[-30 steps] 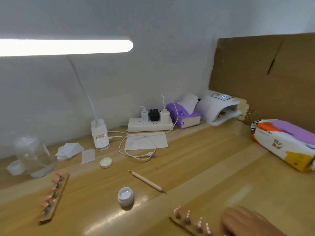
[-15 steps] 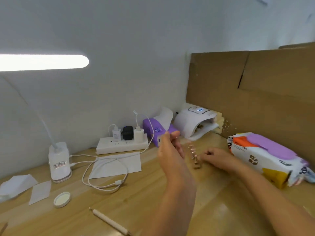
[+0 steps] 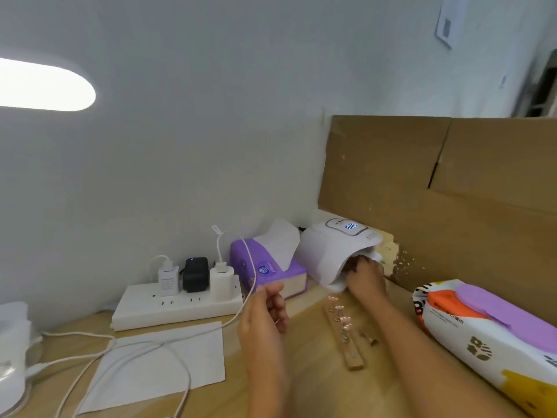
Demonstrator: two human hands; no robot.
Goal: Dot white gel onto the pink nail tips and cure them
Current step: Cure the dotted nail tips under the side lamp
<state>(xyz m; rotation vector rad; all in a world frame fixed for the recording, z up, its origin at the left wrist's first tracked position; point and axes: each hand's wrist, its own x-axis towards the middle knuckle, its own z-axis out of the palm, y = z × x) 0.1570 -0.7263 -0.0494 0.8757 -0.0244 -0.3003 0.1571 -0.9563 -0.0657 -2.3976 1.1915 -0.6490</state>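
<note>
A wooden strip (image 3: 353, 356) carrying several pink nail tips (image 3: 345, 320) on small stands lies on the table, pointing at the white curing lamp (image 3: 325, 251), whose display is lit blue. My right hand (image 3: 366, 277) reaches into the lamp's mouth. Its fingertips are hidden inside, so I cannot tell what they touch. My left hand (image 3: 265, 315) hovers left of the strip with loosely curled fingers and holds nothing. The gel pot and the dotting stick are out of view.
A purple tissue box (image 3: 265, 268) and a white power strip (image 3: 177, 309) with chargers stand left of the lamp. White cables cross a paper sheet (image 3: 159, 363). A wipes pack (image 3: 482, 336) lies right, before a cardboard wall (image 3: 452, 191). A desk lamp base (image 3: 12, 357) is far left.
My view swung right toward the curing lamp. The strip of nail tips, which my right hand carried, now lies on the table, and that hand has gone into the lamp's mouth.
</note>
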